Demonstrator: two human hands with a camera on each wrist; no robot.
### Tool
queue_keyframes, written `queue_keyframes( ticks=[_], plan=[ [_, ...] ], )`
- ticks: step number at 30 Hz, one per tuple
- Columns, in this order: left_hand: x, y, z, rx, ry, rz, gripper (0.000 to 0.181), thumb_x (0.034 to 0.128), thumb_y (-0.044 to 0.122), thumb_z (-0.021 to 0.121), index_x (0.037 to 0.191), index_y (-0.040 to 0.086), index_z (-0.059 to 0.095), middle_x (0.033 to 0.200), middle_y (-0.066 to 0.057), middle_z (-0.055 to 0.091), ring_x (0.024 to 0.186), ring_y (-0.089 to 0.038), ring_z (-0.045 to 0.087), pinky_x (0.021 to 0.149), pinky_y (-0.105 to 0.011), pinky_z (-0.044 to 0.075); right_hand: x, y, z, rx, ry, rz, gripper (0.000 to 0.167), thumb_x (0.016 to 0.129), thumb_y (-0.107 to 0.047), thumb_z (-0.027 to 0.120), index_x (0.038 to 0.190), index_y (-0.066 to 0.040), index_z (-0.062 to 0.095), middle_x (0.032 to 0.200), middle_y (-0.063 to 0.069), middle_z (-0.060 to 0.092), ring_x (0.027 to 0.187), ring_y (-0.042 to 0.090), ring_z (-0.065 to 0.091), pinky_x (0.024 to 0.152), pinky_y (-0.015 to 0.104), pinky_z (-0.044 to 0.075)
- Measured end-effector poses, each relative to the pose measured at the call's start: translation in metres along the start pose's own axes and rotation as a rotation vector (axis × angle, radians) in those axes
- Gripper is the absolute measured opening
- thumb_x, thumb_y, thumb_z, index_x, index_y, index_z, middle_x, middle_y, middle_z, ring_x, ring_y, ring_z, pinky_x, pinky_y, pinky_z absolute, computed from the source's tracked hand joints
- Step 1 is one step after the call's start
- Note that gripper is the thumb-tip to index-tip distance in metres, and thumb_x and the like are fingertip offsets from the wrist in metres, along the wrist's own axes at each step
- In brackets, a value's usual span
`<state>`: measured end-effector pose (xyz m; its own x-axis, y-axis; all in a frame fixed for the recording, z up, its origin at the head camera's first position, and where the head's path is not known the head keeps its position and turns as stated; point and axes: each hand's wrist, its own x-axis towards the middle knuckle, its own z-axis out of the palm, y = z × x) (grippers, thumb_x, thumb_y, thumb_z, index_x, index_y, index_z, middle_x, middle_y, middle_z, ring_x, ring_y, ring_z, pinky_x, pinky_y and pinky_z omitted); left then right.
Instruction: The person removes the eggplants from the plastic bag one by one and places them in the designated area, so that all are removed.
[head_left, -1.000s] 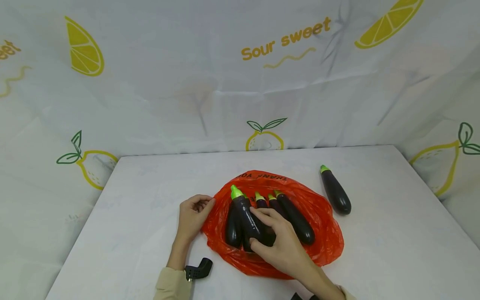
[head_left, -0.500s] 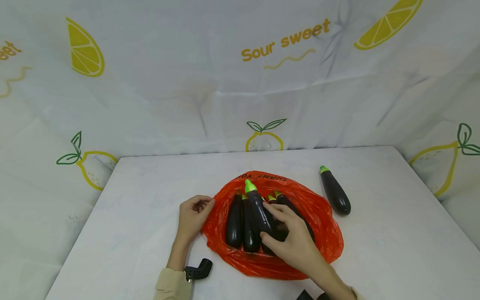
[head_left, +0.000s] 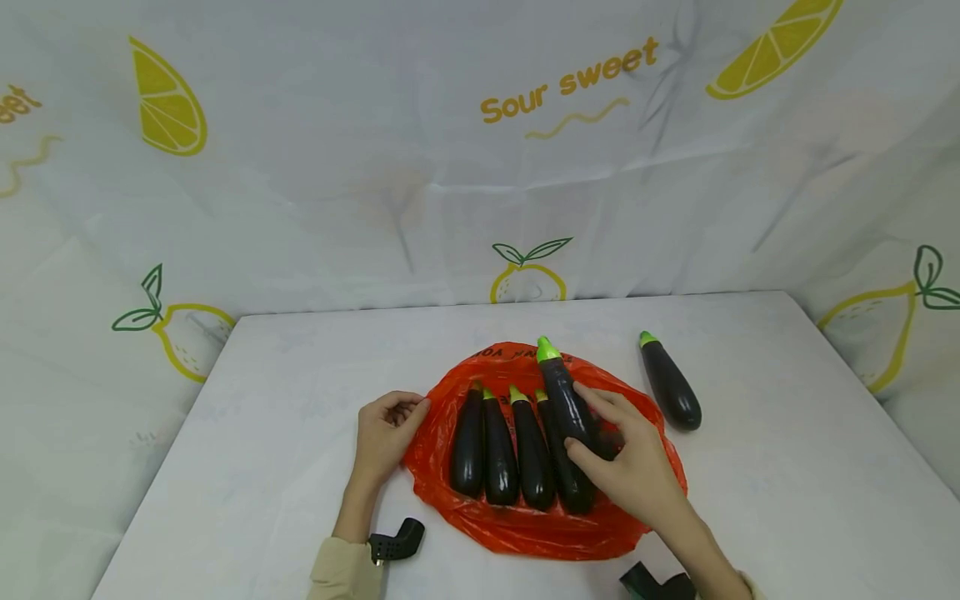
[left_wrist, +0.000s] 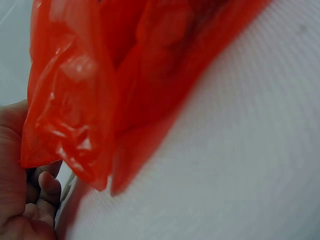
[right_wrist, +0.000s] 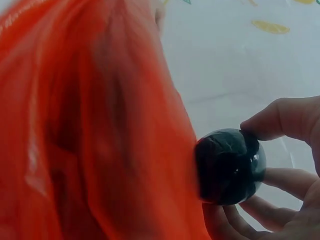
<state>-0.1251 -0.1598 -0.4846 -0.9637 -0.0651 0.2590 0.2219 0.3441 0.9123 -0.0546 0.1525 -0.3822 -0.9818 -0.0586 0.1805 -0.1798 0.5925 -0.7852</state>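
Note:
In the head view a red plastic bag [head_left: 480, 521] lies spread on the table, with several dark eggplants [head_left: 501, 467] side by side in it. My right hand [head_left: 637, 467] grips one more eggplant [head_left: 564, 396] over the bag's right part, its bright green stem end pointing away. The right wrist view shows that eggplant's round end [right_wrist: 231, 167] between thumb and fingers. At the bag's left edge, my left hand [head_left: 386, 433] pinches the plastic; in the left wrist view the bag [left_wrist: 70, 115] hangs beside that hand [left_wrist: 17, 185].
Another eggplant [head_left: 671, 383] lies on the white table [head_left: 787, 467] to the right of the bag. Behind the table hangs a white cloth [head_left: 315, 167] printed with lemons. Black wrist devices [head_left: 397, 540] show near both sleeves.
My right hand has carried its eggplant rightward across the bag, uncovering the eggplants on the left and middle. The left hand has stayed at the bag's edge.

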Motion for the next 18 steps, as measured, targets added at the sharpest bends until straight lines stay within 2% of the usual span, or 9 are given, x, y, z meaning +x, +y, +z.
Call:
queue_keyframes(
  ticks=[6, 9, 11, 12, 13, 14, 16, 18],
  plan=[
    [0.0, 0.0, -0.001, -0.005, -0.009, 0.021, 0.004, 0.0904, 0.015, 0.078, 0.091, 0.011, 0.078, 0.075, -0.005, 0.068, 0.066, -0.009, 0.054, 0.061, -0.019, 0.047, 0.004, 0.007, -0.014, -0.027, 0.071, -0.026, 0.06, 0.085, -0.004, 0.077, 0.142, -0.008, 0.06, 0.132, 0.017, 0.064, 0.106, 0.029, 0.064, 0.081, 0.019, 0.054],
    [0.001, 0.0, -0.001, 0.003, -0.008, 0.019, 0.006, 0.0903, 0.016, 0.078, 0.091, 0.01, 0.078, 0.075, -0.003, 0.068, 0.066, -0.009, 0.054, 0.061, -0.019, 0.047, 0.005, 0.01, -0.019, -0.044, 0.081, -0.019, 0.061, 0.084, -0.004, 0.077, 0.143, -0.007, 0.059, 0.133, 0.02, 0.063, 0.105, 0.03, 0.064, 0.081, 0.023, 0.058],
    [0.001, 0.0, -0.001, 0.008, -0.009, 0.014, 0.006, 0.0902, 0.016, 0.078, 0.091, 0.01, 0.078, 0.075, -0.004, 0.068, 0.066, -0.009, 0.054, 0.061, -0.019, 0.047, 0.006, 0.012, -0.021, -0.05, 0.085, -0.016, 0.062, 0.085, -0.005, 0.077, 0.143, -0.006, 0.058, 0.133, 0.022, 0.062, 0.106, 0.033, 0.063, 0.082, 0.033, 0.061],
    [0.001, 0.0, -0.001, 0.009, -0.01, 0.009, 0.008, 0.0904, 0.017, 0.078, 0.091, 0.009, 0.077, 0.075, -0.003, 0.068, 0.066, -0.01, 0.054, 0.061, -0.019, 0.047, 0.007, 0.013, -0.022, -0.055, 0.089, -0.016, 0.062, 0.085, -0.005, 0.078, 0.143, -0.005, 0.058, 0.133, 0.023, 0.062, 0.106, 0.034, 0.063, 0.083, 0.032, 0.061],
    [0.001, 0.0, -0.001, 0.01, -0.012, 0.005, 0.008, 0.0904, 0.017, 0.078, 0.091, 0.009, 0.077, 0.075, -0.004, 0.067, 0.066, -0.01, 0.054, 0.062, -0.019, 0.047, 0.007, 0.014, -0.023, -0.057, 0.091, -0.015, 0.062, 0.085, -0.005, 0.078, 0.143, -0.005, 0.058, 0.133, 0.023, 0.062, 0.107, 0.035, 0.063, 0.083, 0.039, 0.062],
    [0.0, 0.001, -0.001, 0.011, -0.012, 0.003, 0.007, 0.0903, 0.016, 0.078, 0.091, 0.009, 0.077, 0.075, -0.004, 0.067, 0.067, -0.01, 0.054, 0.062, -0.02, 0.047, 0.008, 0.014, -0.024, -0.06, 0.092, -0.013, 0.062, 0.085, -0.005, 0.078, 0.143, -0.005, 0.058, 0.134, 0.024, 0.062, 0.107, 0.035, 0.063, 0.084, 0.036, 0.061],
    [0.0, 0.001, -0.001, 0.01, -0.014, -0.003, 0.01, 0.0907, 0.018, 0.078, 0.092, 0.007, 0.077, 0.076, -0.004, 0.067, 0.067, -0.01, 0.054, 0.062, -0.02, 0.047, 0.008, 0.015, -0.025, -0.059, 0.095, -0.012, 0.062, 0.085, -0.005, 0.078, 0.143, -0.004, 0.058, 0.134, 0.025, 0.061, 0.107, 0.036, 0.063, 0.084, 0.043, 0.062],
    [0.0, 0.001, -0.001, 0.011, -0.015, -0.009, 0.013, 0.091, 0.019, 0.078, 0.092, 0.006, 0.077, 0.076, -0.003, 0.067, 0.067, -0.01, 0.054, 0.063, -0.02, 0.047, 0.009, 0.016, -0.027, -0.061, 0.093, -0.008, 0.062, 0.085, -0.005, 0.078, 0.144, -0.004, 0.057, 0.133, 0.025, 0.061, 0.106, 0.036, 0.063, 0.085, 0.043, 0.062]
  ],
)
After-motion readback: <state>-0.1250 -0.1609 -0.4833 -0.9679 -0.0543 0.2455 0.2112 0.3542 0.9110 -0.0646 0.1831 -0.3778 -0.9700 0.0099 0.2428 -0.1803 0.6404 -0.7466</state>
